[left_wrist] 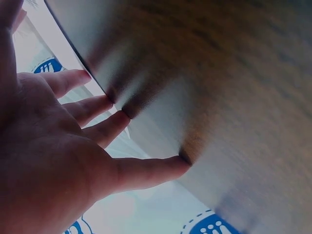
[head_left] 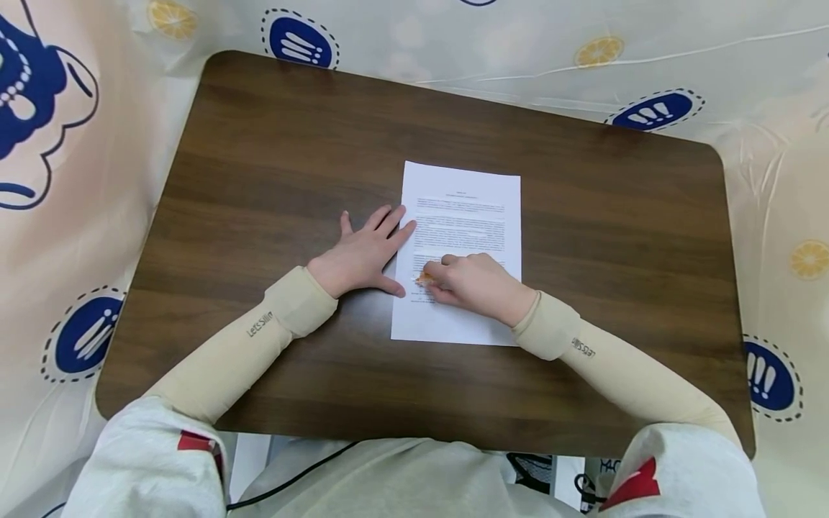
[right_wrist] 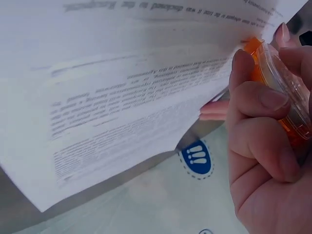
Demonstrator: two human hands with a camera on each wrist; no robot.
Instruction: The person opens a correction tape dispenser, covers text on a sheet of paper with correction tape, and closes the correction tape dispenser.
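A printed sheet of paper lies on the brown table. My right hand grips an orange correction tape dispenser with a clear side, between thumb and curled fingers. The dispenser's tip meets the paper low on the left side of the printed text. Whitish bands run across some of the lines in the right wrist view. My left hand lies spread flat at the sheet's left edge, fingertips on the paper's margin and thumb at its lower left. Beneath my right hand, part of the text is hidden.
The dark wood table has rounded corners, and its front edge runs close to my body. Patterned cloth with blue ovals and orange slices surrounds it. A black cable crosses my lap.
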